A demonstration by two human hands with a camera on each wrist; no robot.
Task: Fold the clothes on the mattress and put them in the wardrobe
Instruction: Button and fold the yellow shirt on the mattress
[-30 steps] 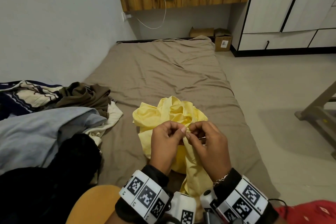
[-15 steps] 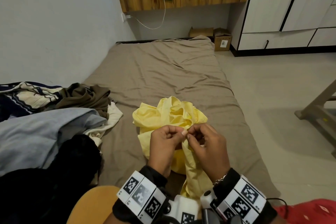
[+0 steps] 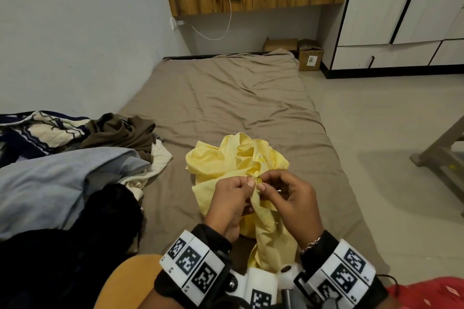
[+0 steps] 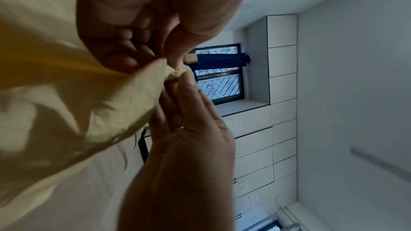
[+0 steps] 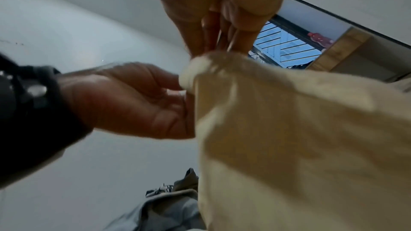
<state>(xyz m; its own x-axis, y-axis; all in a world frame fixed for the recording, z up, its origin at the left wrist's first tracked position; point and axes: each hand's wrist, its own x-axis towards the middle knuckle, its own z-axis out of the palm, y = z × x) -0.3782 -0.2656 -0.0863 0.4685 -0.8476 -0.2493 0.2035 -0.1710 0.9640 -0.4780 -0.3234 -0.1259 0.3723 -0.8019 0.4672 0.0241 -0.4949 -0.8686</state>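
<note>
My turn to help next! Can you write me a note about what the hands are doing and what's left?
Left hand and right hand both pinch one spot on the yellow shirt, fingertips meeting at what looks like a button. The shirt lies crumpled on the brown mattress, unfolded. A pile of clothes waits at the left. The wardrobe is closed. Nothing folded or stored yet.

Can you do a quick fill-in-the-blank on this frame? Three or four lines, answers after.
1. Both hands pinch the ____ shirt.
2. The shirt lies on the brown ____, not on the floor.
3. The left hand and right hand meet at a small ____ on the shirt's edge.
4. The clothes pile lies on the person's ____ side.

Missing words: yellow; mattress; button; left
</note>
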